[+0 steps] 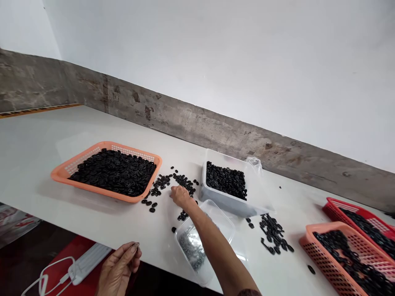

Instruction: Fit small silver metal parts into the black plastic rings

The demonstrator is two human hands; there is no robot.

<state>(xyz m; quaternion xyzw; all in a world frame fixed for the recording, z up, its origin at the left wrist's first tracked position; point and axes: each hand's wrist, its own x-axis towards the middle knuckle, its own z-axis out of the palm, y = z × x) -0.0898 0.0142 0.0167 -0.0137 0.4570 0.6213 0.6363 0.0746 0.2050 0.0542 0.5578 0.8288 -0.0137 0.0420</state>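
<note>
My left hand [120, 265] is at the table's front edge, thumb and forefinger pinched on something too small to make out. Out over the table reaches my right hand [182, 196], fingers curled down beside loose black oval pieces [184, 183]; its fingertips are mostly hidden, as is whatever they hold. Under my right forearm stands a clear plastic box [216, 207] with small shiny metal parts [190, 246] inside. Left of that hand is an orange basket [92, 192] full of black oval pieces. A larger translucent bin [222, 207] of small black pieces stands to its right.
At the right are another orange basket [321, 253] and a red basket [335, 211], both with black pieces. More pieces [273, 232] lie loose between bin and baskets. A crumpled clear bag [254, 163] lies behind the bin. Below the table's edge are a white power strip [88, 263] and cable.
</note>
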